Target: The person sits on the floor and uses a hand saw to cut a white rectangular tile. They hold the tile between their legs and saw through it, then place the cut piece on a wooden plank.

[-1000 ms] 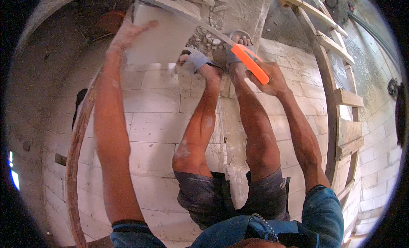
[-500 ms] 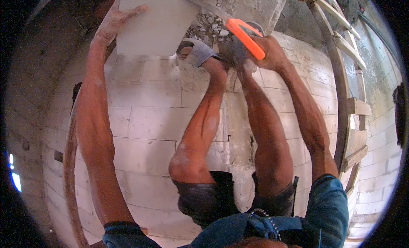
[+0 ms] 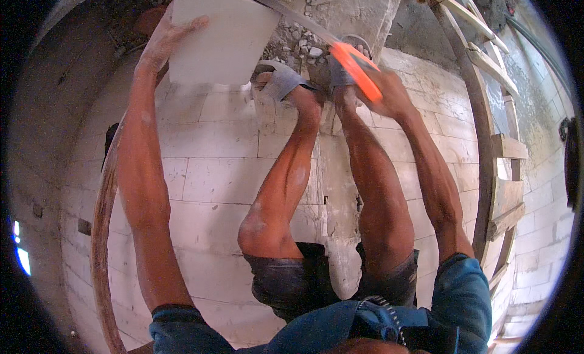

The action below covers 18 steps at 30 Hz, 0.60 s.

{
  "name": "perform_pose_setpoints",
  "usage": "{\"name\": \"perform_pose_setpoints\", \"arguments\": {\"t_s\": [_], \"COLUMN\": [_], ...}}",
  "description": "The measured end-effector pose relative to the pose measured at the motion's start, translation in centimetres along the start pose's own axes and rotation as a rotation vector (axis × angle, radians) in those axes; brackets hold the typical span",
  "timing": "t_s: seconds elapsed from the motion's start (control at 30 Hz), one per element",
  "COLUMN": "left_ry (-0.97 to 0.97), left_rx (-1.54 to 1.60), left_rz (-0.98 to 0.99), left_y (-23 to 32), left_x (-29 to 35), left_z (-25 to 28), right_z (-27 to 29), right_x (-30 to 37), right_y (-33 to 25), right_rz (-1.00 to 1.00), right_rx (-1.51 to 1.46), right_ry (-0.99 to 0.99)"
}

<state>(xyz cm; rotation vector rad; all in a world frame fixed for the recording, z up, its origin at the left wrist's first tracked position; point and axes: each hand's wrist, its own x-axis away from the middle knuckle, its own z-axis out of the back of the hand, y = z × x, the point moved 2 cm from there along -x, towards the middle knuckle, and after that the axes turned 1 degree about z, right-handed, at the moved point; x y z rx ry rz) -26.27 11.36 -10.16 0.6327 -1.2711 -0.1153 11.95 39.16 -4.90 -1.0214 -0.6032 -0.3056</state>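
A pale, smooth-faced lightweight building block (image 3: 222, 40) fills the top of the view, left of centre. My left hand (image 3: 165, 42) grips its left side, with the thumb across the near face and the other fingers mostly hidden. In my right hand (image 3: 389, 89) is the orange handle of a handsaw (image 3: 356, 71), my fingers closed round it. The grey blade slants up and left to the block's far edge, at the top rim of the picture. I cannot tell whether the teeth are in the block.
Below the saw, rubble (image 3: 298, 43) lies beside my sandalled feet (image 3: 277, 80). A wooden ladder-like frame (image 3: 480, 129) stands at the right. A curved wooden pole (image 3: 100, 250) runs down the left, before a wall of pale blocks (image 3: 207, 177).
The saw handle and my right hand have shifted slightly down and to the right. My left hand still holds the block, which sits a touch lower in view.
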Motion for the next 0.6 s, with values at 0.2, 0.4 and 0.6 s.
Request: {"name": "perform_pose_setpoints", "arguments": {"t_s": [0.2, 0.4, 0.6], "left_ry": [-0.026, -0.009, 0.014], "left_rx": [0.087, 0.060, 0.007], "left_rz": [-0.079, 0.038, 0.036], "left_y": [0.2, 0.6, -0.7], "left_x": [0.5, -0.9, -0.5], "left_z": [1.6, -0.3, 1.5], "right_z": [2.8, 1.4, 3.7], "right_x": [4.2, -3.8, 4.8], "right_y": [3.8, 3.0, 5.5], "right_rz": [-0.227, -0.010, -0.245], "right_rx": [0.002, -0.164, 0.034], "right_ry": [-0.308, -0.023, -0.319]}}
